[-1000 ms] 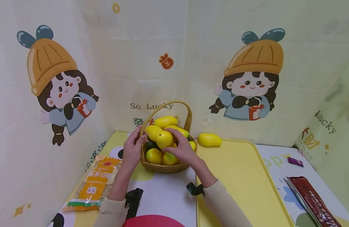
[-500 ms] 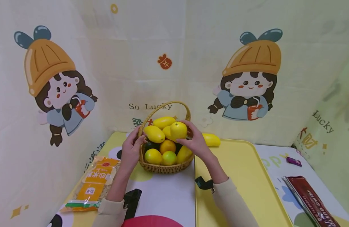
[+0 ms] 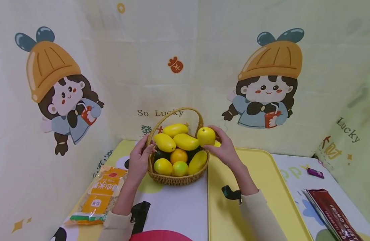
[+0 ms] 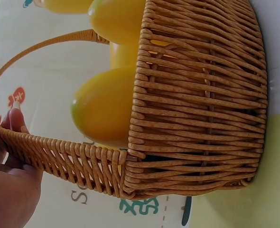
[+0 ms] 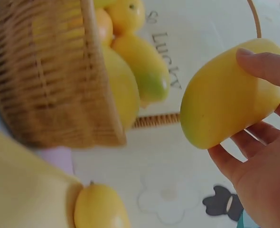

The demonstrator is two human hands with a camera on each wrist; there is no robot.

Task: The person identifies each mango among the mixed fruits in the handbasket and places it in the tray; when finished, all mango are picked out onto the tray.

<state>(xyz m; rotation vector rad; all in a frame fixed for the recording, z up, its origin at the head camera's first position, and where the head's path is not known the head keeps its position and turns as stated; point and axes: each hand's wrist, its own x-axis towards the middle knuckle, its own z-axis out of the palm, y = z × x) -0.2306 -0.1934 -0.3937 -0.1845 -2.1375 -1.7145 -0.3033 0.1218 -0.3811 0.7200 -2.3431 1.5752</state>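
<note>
My left hand grips the left side of the handle of a wicker basket. Fruit fills the basket: yellow mangoes, an orange, a greenish round fruit and something dark, partly hidden. Just past the basket's right rim, my right hand holds a mango in the air between thumb and fingers. Behind that hand, a second mango lies by the back edge of the yellow tray, mostly covered in the head view.
An orange-labelled food bag lies left of my left arm. To the tray's right are a dark red packet and a small purple wrapper. A printed cloth hangs close behind the basket.
My right hand has lifted the mango from the pile and carried it right, out past the basket's rim. The left hand stays on the handle.
</note>
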